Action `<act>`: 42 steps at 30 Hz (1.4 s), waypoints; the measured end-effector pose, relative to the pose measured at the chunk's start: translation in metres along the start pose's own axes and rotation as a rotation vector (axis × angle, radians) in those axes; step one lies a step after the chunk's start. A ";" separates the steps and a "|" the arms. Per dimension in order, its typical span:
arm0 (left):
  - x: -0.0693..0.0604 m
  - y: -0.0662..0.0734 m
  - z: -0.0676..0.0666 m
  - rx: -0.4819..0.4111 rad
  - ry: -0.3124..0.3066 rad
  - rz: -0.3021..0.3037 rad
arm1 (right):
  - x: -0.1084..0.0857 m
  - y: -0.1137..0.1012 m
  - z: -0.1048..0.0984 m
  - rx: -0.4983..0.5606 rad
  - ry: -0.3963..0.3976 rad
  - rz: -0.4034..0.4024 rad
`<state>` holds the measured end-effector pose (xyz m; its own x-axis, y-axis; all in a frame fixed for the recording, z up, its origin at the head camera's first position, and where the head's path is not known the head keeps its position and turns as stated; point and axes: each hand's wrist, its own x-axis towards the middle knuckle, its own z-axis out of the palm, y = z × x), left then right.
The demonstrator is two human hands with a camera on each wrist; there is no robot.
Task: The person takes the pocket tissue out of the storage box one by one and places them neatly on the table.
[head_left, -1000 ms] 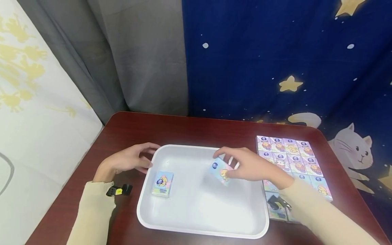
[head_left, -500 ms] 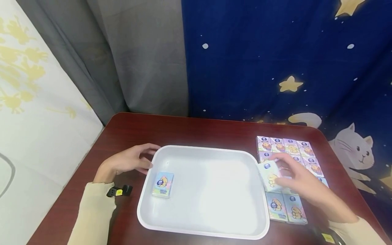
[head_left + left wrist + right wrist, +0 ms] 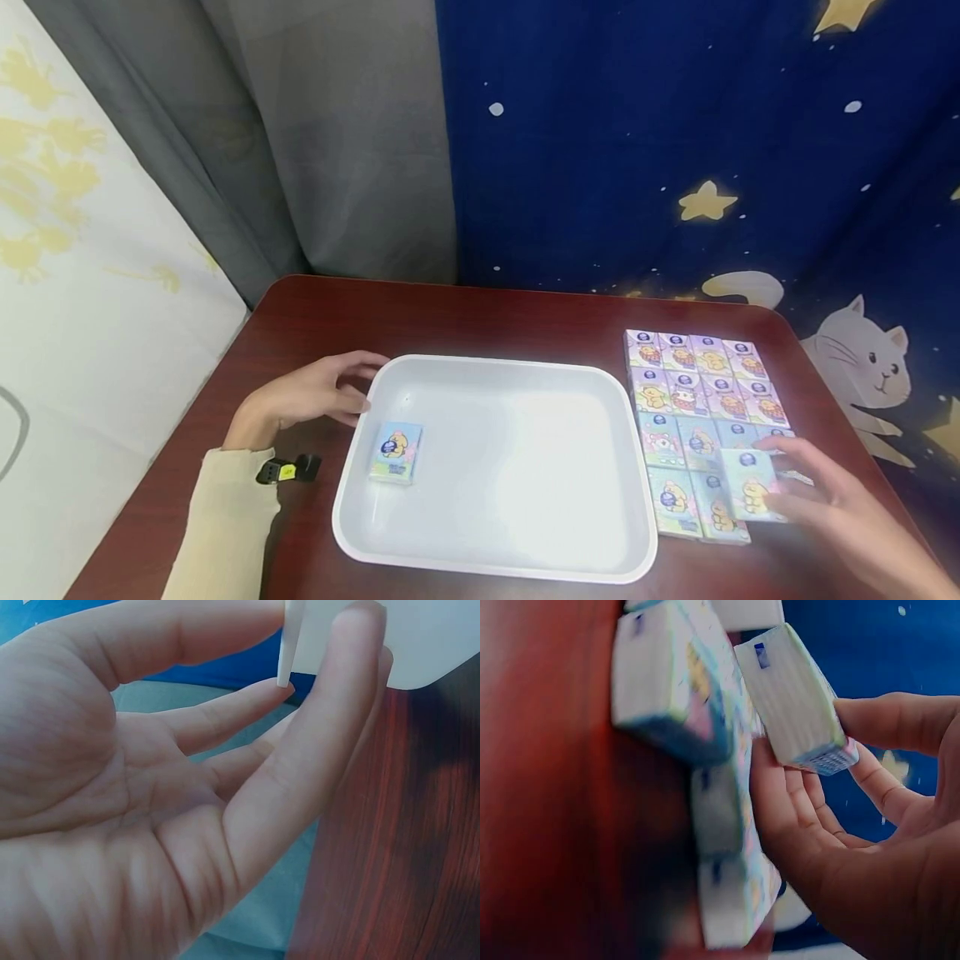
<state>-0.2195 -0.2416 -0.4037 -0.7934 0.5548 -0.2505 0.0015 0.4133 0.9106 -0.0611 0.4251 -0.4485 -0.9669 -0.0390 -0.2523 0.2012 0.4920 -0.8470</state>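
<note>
My right hand pinches a pocket tissue pack between thumb and fingers, over the front right part of a block of packs. In the right wrist view, the held pack is tilted, with its white folded side showing, apart from the packs beside it. At the tray's left back corner, my left hand touches the rim of the white tray with loosely bent fingers. The left wrist view shows a fingertip against the tray edge. One blue tissue pack lies inside the tray on the left.
Purple packs make up the back rows of the block, and blue packs the front rows, right of the tray. The dark red table backs onto grey and blue curtains.
The right hand has carried its tissue pack from over the tray rightward, past the tray's rim, to the front right of the block. The left hand stays at the tray's corner.
</note>
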 end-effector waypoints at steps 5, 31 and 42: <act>0.001 0.000 -0.001 -0.016 -0.009 0.002 | -0.009 0.023 -0.012 0.016 -0.032 0.118; 0.000 -0.003 -0.003 -0.041 -0.017 0.006 | -0.006 0.028 0.005 -0.367 0.102 0.138; 0.000 0.000 -0.001 -0.030 -0.008 -0.001 | 0.015 -0.024 0.025 -0.423 0.228 0.021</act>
<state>-0.2199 -0.2427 -0.4031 -0.7888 0.5598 -0.2539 -0.0175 0.3925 0.9196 -0.0762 0.3910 -0.4431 -0.9827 0.1430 -0.1179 0.1848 0.8034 -0.5661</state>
